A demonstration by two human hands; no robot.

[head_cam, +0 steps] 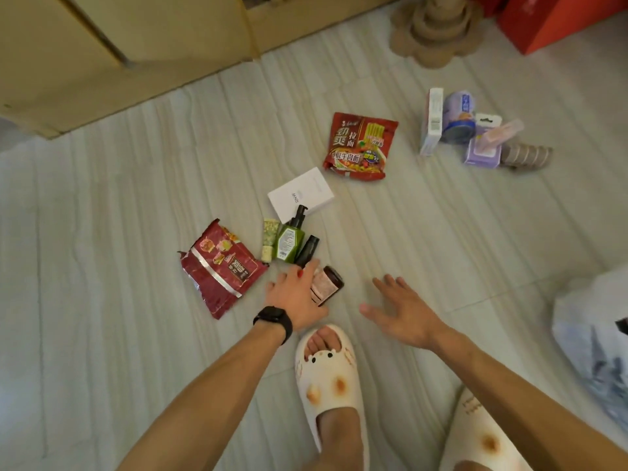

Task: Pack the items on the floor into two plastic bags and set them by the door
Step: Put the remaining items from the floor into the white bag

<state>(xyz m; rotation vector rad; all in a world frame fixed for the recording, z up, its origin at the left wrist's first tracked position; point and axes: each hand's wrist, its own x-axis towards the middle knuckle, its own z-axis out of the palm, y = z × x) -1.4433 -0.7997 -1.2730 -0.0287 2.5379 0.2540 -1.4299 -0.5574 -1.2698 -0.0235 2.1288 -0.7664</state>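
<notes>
- Head view, left hand [295, 295]: lies palm-down over the near end of a brown jar [329, 286] on the floor [441, 232], touching it. The fingers run along the jar's far side, towards a black tube [307, 251]. The thumb is hidden, so I cannot tell whether the jar is gripped or only covered.
- Head view, right hand [404, 311]: fingers spread and holding nothing, above bare floor just right of the jar.
- Items near the left hand: a green pump bottle [290, 241] touching the black tube, a white box [300, 195] behind them, and a dark red packet [221, 268] to the left.
- Items further off: a red noodle packet [362, 146] lies alone. A second group, including a can [460, 117] and a purple pack [482, 153], sits well apart at the upper right.
- Plastic bag [591, 334]: at the right edge, on the floor, partly out of view.
- Step in hand (judgement): picking up the first item of the near group; nearly everything remains unpacked.
- Next move (judgement): close the fingers round the jar, lift it, and carry it right to the bag. The free right hand is well placed to hold the bag mouth open.
</notes>
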